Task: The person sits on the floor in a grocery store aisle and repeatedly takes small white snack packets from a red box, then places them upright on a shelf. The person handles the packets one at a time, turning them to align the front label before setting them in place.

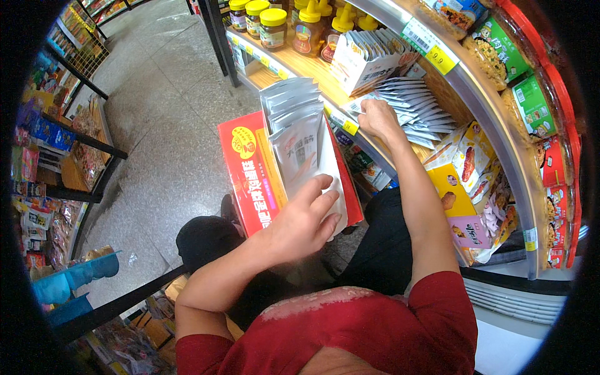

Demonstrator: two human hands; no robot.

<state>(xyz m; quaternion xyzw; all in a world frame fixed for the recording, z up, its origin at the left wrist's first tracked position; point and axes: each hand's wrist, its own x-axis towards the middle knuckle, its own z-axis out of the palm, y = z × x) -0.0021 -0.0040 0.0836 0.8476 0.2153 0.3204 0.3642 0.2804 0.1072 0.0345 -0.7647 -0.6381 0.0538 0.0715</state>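
Observation:
Silver foil snack packets (296, 150) stand in a white open box (335, 187), which rests on a large red and yellow carton (234, 154) before me. Over the near end of the white box is my left hand (307, 218), its fingers apart and holding nothing visible. On the wooden shelf to the right, my right hand (378, 117) pinches the edge of a silver packet at the front of a fanned row of foil packets (417, 110). Behind that row stands a white display box (358, 63) filled with similar packets, tilted slightly.
Yellow-lidded jars (273, 29) and squeeze bottles (307, 33) line the shelf's far end. An upper shelf edge (461, 79) with price tags curves over the right side. A yellow box (447, 190) and snack packets lie at the shelf's near end. Tiled aisle floor (164, 117) runs left.

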